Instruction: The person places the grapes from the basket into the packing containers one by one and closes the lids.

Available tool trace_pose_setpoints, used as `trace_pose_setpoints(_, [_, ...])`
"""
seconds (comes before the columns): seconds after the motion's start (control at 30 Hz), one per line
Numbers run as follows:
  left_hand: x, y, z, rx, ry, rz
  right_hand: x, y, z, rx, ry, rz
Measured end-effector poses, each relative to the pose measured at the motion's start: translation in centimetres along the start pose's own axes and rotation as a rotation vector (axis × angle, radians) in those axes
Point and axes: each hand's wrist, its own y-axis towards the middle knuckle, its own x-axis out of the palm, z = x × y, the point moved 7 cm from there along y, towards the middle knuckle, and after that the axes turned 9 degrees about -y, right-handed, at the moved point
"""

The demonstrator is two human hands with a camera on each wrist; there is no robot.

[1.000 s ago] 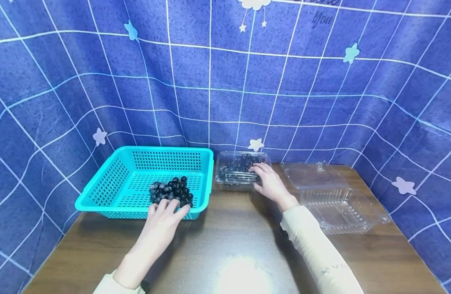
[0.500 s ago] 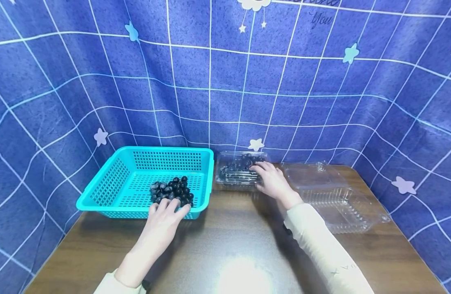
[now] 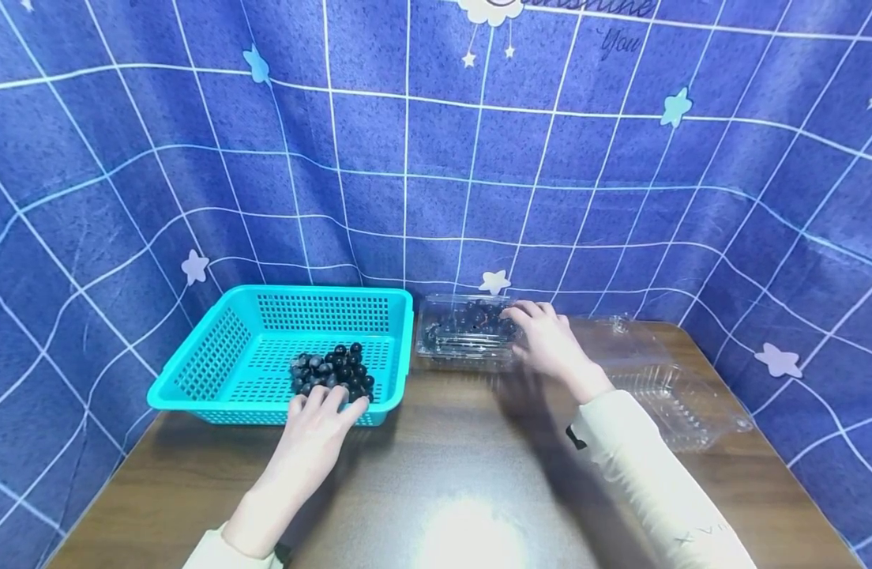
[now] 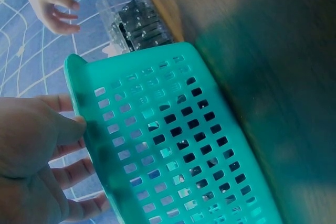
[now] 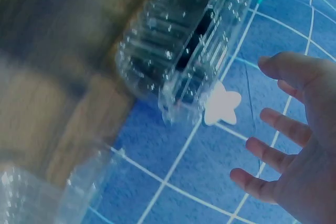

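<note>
A turquoise perforated basket [image 3: 322,299] stands on the left, with a heap of dark grapes [image 3: 342,363] at its near right. My left hand [image 3: 315,431] rests at the basket's near rim, fingers loosely bent over it beside the grapes; in the left wrist view its thumb is right at the rim. A clear plastic box [image 3: 460,344] with dark grapes [image 3: 479,312] inside stands just right of the basket. My right hand [image 3: 550,344] is at the box's right end, fingers spread and relaxed; in the right wrist view nothing lies between thumb and fingers [image 5: 268,156].
Another clear plastic box [image 3: 681,407] lies opened out on the right, partly hidden behind the right forearm. A blue curtain [image 3: 436,158] with a white grid and stars hangs behind the wooden table [image 3: 422,474].
My right hand has drawn back to the right from over the grape-filled box. The left hand and the basket have stayed in place.
</note>
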Motion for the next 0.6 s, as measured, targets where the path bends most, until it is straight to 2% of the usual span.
trace_pose_setpoints(0.6, [0.2, 0.0, -0.1, -0.005, -0.001, -0.010, -3.7, -1.7, 5.3, 0.042, -0.073, 0.044])
